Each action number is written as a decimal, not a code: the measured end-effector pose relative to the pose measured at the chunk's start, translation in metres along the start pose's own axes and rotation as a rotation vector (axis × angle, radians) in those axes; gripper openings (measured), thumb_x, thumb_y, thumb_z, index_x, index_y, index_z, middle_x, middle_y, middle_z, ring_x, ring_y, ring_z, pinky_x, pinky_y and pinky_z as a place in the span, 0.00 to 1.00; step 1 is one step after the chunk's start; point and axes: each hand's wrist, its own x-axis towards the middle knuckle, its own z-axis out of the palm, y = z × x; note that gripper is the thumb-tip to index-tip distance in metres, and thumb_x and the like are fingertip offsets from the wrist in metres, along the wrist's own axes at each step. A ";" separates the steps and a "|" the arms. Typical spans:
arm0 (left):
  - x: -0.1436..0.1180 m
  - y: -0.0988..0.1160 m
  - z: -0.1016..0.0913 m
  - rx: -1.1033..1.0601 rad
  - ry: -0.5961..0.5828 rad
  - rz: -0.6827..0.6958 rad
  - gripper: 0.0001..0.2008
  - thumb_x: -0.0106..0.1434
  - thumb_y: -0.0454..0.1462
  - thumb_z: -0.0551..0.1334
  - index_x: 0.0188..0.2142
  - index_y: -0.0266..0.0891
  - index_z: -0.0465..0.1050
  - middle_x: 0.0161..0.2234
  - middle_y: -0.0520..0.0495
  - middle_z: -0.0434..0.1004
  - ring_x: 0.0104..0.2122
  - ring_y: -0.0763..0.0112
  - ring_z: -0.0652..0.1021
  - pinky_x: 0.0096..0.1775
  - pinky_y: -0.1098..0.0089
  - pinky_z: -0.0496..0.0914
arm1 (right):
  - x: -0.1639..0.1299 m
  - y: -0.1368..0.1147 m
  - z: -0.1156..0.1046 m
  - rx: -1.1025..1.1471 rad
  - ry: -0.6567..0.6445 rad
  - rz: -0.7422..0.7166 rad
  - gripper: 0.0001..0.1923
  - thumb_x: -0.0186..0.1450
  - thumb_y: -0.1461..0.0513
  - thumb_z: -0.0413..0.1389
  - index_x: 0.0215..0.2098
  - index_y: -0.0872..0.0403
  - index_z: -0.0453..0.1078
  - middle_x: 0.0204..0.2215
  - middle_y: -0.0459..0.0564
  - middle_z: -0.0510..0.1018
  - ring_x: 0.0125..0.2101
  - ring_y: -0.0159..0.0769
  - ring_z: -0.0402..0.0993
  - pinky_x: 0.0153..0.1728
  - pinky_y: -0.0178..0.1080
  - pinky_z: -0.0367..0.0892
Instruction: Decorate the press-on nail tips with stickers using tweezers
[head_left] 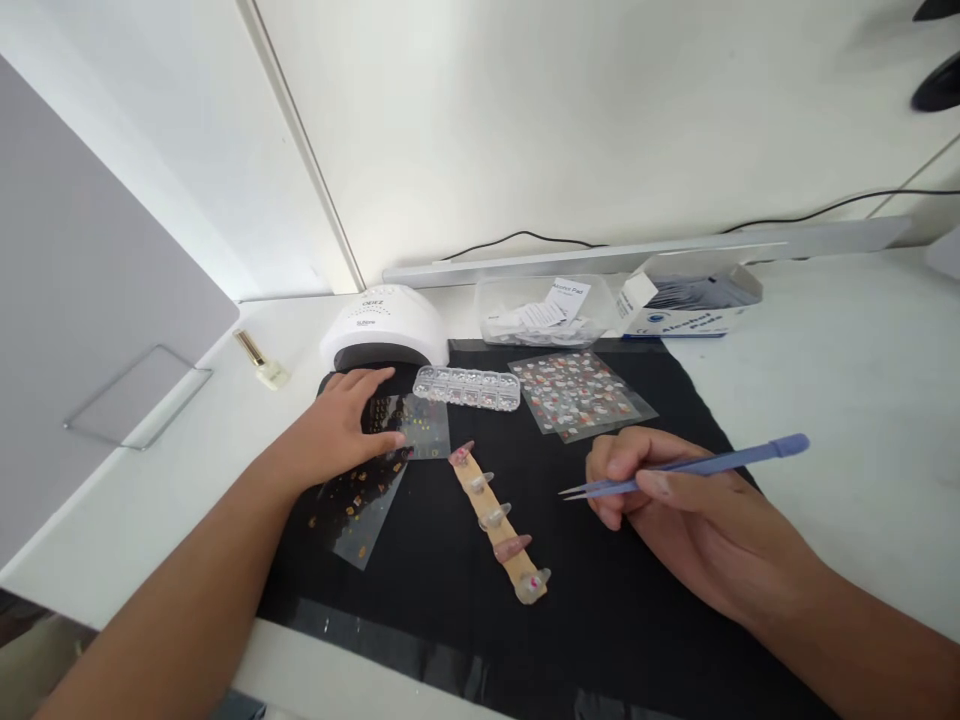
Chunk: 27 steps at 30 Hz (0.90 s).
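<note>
Right hand (675,500), right of centre: fingers pinched on blue tweezers (690,466), tips pointing left. Left hand (341,425), left of centre: spread flat on sticker sheet (420,425). Nail-tip stick (499,520) between them on black mat (450,580), centre frame.

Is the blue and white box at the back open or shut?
Open. The box has its flap swung out, and grey packets show inside.

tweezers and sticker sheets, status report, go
Right hand grips blue tweezers, tips off the mat. Left hand flat on sticker sheet. Nail stick lies between, untouched.
</note>
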 end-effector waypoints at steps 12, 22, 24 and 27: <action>0.009 0.000 0.010 -0.150 -0.020 0.005 0.36 0.55 0.42 0.72 0.63 0.44 0.70 0.47 0.43 0.78 0.51 0.47 0.74 0.57 0.43 0.67 | -0.001 0.000 -0.002 -0.029 -0.002 0.001 0.10 0.60 0.53 0.68 0.28 0.51 0.81 0.23 0.48 0.76 0.23 0.36 0.73 0.25 0.38 0.70; 0.001 0.006 0.005 -0.668 0.185 -0.007 0.14 0.66 0.37 0.64 0.51 0.41 0.71 0.31 0.54 0.71 0.31 0.70 0.74 0.35 0.68 0.70 | -0.005 -0.001 0.002 -0.034 -0.041 -0.043 0.11 0.62 0.52 0.68 0.30 0.51 0.81 0.22 0.46 0.74 0.25 0.36 0.73 0.27 0.38 0.68; -0.002 0.012 0.004 -0.784 0.249 -0.002 0.13 0.65 0.38 0.65 0.49 0.42 0.71 0.31 0.53 0.73 0.30 0.71 0.73 0.33 0.70 0.69 | -0.006 0.000 0.004 -0.047 -0.060 -0.073 0.11 0.62 0.52 0.68 0.30 0.51 0.81 0.21 0.46 0.74 0.25 0.36 0.72 0.27 0.39 0.67; -0.006 0.022 0.005 -0.929 0.302 0.005 0.12 0.64 0.37 0.68 0.46 0.44 0.71 0.30 0.54 0.75 0.26 0.74 0.71 0.29 0.73 0.68 | -0.008 0.000 0.006 -0.070 -0.076 -0.151 0.10 0.63 0.51 0.67 0.31 0.49 0.82 0.20 0.46 0.74 0.26 0.38 0.72 0.29 0.41 0.67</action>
